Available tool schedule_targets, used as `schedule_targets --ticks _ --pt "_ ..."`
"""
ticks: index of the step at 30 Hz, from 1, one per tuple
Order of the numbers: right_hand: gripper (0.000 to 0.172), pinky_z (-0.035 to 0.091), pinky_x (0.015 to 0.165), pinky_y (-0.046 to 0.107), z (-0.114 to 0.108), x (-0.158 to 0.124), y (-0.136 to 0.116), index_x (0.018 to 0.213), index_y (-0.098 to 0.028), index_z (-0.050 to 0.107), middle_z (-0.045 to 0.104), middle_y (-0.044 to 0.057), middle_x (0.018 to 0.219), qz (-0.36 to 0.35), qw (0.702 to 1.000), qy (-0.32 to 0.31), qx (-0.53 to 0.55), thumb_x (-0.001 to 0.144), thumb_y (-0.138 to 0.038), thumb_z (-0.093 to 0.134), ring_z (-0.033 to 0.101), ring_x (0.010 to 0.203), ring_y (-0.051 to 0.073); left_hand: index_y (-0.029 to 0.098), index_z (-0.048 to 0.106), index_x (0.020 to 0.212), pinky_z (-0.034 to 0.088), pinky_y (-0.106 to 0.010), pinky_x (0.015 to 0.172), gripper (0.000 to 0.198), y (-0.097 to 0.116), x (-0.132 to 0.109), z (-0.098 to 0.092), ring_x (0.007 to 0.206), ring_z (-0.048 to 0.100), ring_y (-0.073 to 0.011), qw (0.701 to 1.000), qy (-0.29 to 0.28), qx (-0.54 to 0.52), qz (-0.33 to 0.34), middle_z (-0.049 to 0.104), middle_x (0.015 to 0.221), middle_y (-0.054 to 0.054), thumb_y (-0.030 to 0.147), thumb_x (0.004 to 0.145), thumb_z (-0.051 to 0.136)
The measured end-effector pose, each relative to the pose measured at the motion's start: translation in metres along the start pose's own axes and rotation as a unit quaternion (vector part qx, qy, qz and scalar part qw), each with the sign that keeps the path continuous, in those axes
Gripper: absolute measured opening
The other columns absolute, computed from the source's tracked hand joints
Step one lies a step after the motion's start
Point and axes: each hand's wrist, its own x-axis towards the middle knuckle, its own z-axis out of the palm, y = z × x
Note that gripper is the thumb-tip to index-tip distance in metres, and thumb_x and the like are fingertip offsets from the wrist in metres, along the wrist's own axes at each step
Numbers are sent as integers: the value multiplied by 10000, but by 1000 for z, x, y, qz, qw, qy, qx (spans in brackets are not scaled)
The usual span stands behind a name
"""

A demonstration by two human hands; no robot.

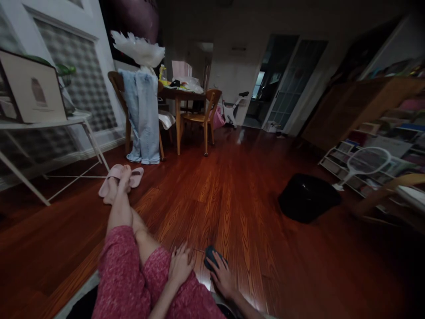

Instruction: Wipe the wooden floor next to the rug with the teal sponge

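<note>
Lower centre: left hand [181, 264] loose on thigh [156, 268]; right hand [223, 278] on dark mouse [210, 254], grip unclear. Upper left: box [25, 86] print unreadable.

Floor [232, 199]: reddish-brown wood, glossy. Left: white surface [79, 118] on thin legs, bearing a pale box [40, 93] that had a bottle picture on its front. Beyond it, light blue jeans [142, 117] hung over a chair [116, 84]; white frilled wrap [137, 48] showed above them. Wooden surface [187, 94] carried a yellow bottle [162, 73] and a clear plastic bag [192, 83]. Second chair [196, 118] stood beside it, near a white exercise bike [231, 111]. Far wall: glass door [294, 84]. Right: black bin [308, 199]; just behind it, a white racket [368, 160] stood tilted before a crowded rack [332, 173]. Room dim throughout.
</note>
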Motion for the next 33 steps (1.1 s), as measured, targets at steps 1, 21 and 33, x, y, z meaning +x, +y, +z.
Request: schedule_targets --ticks 1,21,33 --pt "507 286 1208 509 0 -19 2 1521 -439 354 298 -9 1643 -7 1000 -15 4 1014 -459 356 277 1509 241 211 629 1320 234 -464 1223 450 -1 0 0 1428 431 -228 1000 2 -3 1 485 1535 -107 245 915 436" --pt "515 209 1213 523 -33 159 -3 1522 -364 393 278 42 1654 151 988 -16 -18 1018 -438 313 230 1524 231 246 620 1344 266 -478 1205 479 -3 3 4 1434 420 -237 1000 -14 2 -11 434 1574 -60 301 928 387" --pt "487 297 1208 479 -22 -88 33 1519 -453 347 275 -35 1651 -15 999 -37 4 1033 -449 311 273 1510 222 224 640 1304 270 -481 1199 436 0 -2 -3 1379 483 -248 1000 -13 -10 -1 496 1527 -97 295 935 419"
